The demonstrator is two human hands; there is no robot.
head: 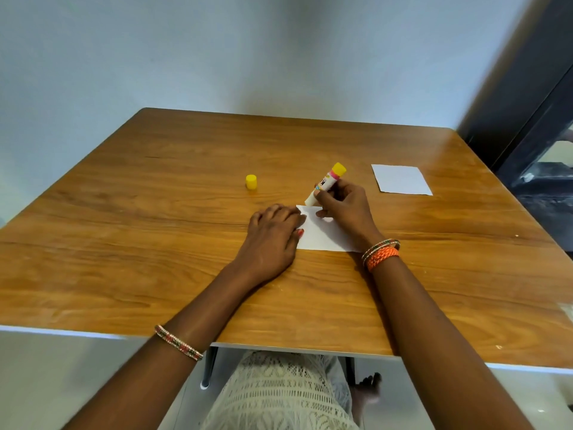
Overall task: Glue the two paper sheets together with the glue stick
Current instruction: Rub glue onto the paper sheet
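— What is gripped by the right hand (342,206)?

— The glue stick (325,187) is grasped there, fingers and thumb curled round its barrel. It is held tilted, the yellow end pointed up and away, the white open end lowered to the far left corner of the near paper sheet (322,235). Whether the tip is actually touching the paper cannot be told.

— And how is the left hand (273,235) placed?

— It is laid palm down, its fingers relaxed and nothing grasped. The left edge of the near paper sheet is overlapped by the fingers and thumb, and the rest of the hand is rested on the wooden table (155,212).

— Where is the second sheet to be found?

— The far paper sheet (401,180) is lain flat on the table, well apart from the first, farther back and to the right. It is touched by neither hand.

— Is the cap seen?

— Yes. The yellow cap (251,182) is stood upright on the table, off the stick, to the left of it and beyond the left hand.

— What else is visible?

— Bangles (380,248) and an orange braided band (383,257) are worn on the right wrist, and a beaded bangle (179,342) on the left forearm. A white lace garment (279,395) is seen beneath the table's near edge, and a pale wall (217,57) behind the table.
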